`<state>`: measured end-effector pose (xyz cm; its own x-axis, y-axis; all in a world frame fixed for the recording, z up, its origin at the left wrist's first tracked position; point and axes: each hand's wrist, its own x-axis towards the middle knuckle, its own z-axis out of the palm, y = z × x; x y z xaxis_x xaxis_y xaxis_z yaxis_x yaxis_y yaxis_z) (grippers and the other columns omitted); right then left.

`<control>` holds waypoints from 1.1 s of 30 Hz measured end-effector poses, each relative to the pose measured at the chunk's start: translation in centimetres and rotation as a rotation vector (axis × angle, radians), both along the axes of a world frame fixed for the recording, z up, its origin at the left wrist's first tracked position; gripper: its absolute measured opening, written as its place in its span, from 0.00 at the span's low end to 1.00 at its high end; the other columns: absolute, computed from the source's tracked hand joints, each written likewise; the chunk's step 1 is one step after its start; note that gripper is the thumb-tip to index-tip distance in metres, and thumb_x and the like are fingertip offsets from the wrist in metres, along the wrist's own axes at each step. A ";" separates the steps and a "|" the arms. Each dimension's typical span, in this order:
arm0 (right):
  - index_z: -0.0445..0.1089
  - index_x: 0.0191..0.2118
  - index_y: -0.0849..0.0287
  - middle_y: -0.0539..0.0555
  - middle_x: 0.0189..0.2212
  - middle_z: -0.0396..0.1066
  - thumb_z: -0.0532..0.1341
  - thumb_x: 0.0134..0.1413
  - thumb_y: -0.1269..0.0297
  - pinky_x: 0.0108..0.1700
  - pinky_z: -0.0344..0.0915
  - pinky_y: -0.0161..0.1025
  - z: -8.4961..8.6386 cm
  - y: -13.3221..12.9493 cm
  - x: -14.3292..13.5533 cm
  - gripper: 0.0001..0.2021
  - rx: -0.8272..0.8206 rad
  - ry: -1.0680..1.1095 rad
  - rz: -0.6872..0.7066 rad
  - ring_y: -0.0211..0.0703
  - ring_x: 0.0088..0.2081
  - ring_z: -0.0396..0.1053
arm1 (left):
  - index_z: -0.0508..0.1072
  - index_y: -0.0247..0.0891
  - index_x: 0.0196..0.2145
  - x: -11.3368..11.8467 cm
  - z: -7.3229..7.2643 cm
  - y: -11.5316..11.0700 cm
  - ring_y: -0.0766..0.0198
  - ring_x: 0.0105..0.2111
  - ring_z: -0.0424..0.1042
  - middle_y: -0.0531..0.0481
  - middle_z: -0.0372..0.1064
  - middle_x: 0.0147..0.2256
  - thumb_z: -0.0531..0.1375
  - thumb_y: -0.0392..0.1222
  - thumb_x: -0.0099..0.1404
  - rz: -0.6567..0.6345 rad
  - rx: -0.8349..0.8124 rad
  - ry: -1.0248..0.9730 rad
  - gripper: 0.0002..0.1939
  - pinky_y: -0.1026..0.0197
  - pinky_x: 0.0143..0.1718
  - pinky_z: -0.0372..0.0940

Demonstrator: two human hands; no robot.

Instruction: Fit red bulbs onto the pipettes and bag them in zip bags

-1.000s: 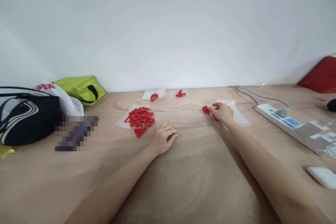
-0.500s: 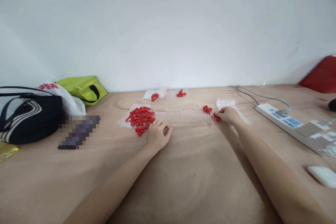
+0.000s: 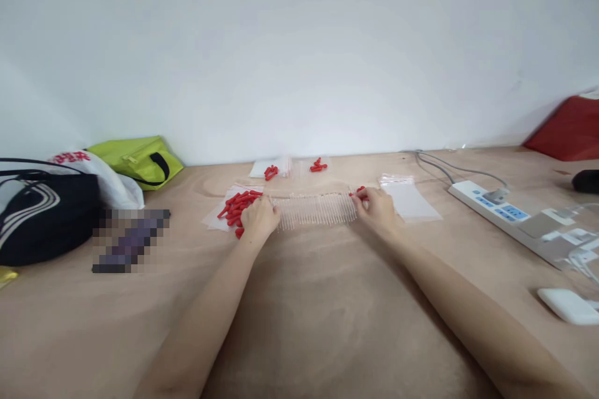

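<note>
Small red club-shaped pieces (image 3: 238, 207) lie heaped on a clear bag at the left. Beside them runs a row of thin clear sticks (image 3: 316, 209), set close together. My left hand (image 3: 261, 218) is closed between the heap and the left end of the row; its fingertips are mostly hidden, so what it grips cannot be told. At the row's right end my right hand (image 3: 378, 209) pinches a small red piece (image 3: 350, 194), only its tip showing. Some more red pieces (image 3: 360, 188) show just behind those fingers.
Clear zip bags (image 3: 412, 201) lie right of my right hand. Near the wall are two small red groups (image 3: 318, 166) on bags. A power strip (image 3: 491, 206) and a white case (image 3: 568, 307) sit at right; a black bag (image 3: 51, 218) and a lime-green bag (image 3: 135, 162) at left.
My right hand has moved left from the loose red pieces to the row's right end. My left hand has shifted slightly left and closed at the heap's edge. The view has shifted a little.
</note>
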<state>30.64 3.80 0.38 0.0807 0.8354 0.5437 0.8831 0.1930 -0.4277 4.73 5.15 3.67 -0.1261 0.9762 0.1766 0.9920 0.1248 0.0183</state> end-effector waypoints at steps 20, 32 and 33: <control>0.65 0.28 0.58 0.53 0.25 0.69 0.53 0.54 0.62 0.36 0.50 0.41 -1.6 -4.0 -3.2 0.09 0.092 -0.089 0.262 0.44 0.32 0.61 | 0.74 0.31 0.36 0.3 -0.4 0.8 0.43 0.44 0.62 0.32 0.66 0.41 0.52 0.48 0.55 0.061 0.009 0.055 0.19 0.49 0.42 0.55; 0.67 0.37 0.60 0.57 0.30 0.68 0.52 0.55 0.62 0.38 0.55 0.44 -1.8 -3.5 -3.2 0.10 0.093 -0.035 0.286 0.47 0.35 0.62 | 0.73 0.32 0.34 0.4 0.4 1.1 0.42 0.44 0.61 0.32 0.66 0.41 0.50 0.46 0.59 0.043 0.003 -0.034 0.17 0.47 0.41 0.55; 0.67 0.40 0.61 0.58 0.31 0.68 0.52 0.55 0.63 0.37 0.57 0.44 -1.9 -3.5 -3.2 0.11 0.102 -0.023 0.306 0.47 0.35 0.62 | 0.72 0.32 0.34 0.5 0.7 1.0 0.43 0.45 0.61 0.33 0.65 0.41 0.50 0.46 0.60 -0.004 0.037 -0.063 0.16 0.48 0.41 0.56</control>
